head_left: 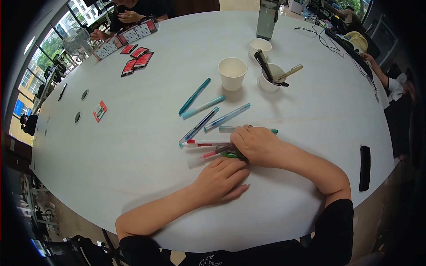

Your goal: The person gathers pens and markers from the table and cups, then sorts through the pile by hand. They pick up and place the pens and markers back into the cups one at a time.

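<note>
You have about eight pens (198, 126) fanned on the white table (133, 168), with three paper cups (232, 73) beyond them (one holds more pens). Your right hand (255, 144) lies knuckles up, its fingers curled closed over the pens' near ends. Your left hand (219, 177) rests flat with loose fingers, the fingertips touching the green pen (233, 155).

Black sleeves (337, 221), ring (249, 127) on the right hand (259, 144).
</note>
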`<move>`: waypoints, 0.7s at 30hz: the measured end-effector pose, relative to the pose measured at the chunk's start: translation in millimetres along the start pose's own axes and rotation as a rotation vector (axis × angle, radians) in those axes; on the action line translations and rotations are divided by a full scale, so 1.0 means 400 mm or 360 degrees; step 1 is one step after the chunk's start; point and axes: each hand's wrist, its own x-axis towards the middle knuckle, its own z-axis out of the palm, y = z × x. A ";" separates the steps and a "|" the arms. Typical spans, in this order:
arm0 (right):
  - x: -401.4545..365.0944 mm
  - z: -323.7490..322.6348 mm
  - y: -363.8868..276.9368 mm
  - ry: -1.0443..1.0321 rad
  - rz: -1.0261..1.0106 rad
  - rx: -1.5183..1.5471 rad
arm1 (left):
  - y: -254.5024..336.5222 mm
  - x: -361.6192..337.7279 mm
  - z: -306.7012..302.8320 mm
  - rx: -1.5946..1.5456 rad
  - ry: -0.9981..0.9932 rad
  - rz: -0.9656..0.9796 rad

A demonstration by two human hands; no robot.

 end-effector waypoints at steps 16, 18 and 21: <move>0.008 0.050 -0.031 0.0439 -0.0495 0.0407 | -0.024 -0.019 -0.005 -0.0309 0.0724 -0.0247; 0.009 0.038 -0.046 0.0489 -0.0458 0.0447 | -0.017 -0.014 0.002 -0.0216 0.0794 -0.0163; 0.009 0.046 -0.058 0.0743 -0.0482 0.0346 | -0.017 -0.011 0.000 -0.0115 0.0814 0.0006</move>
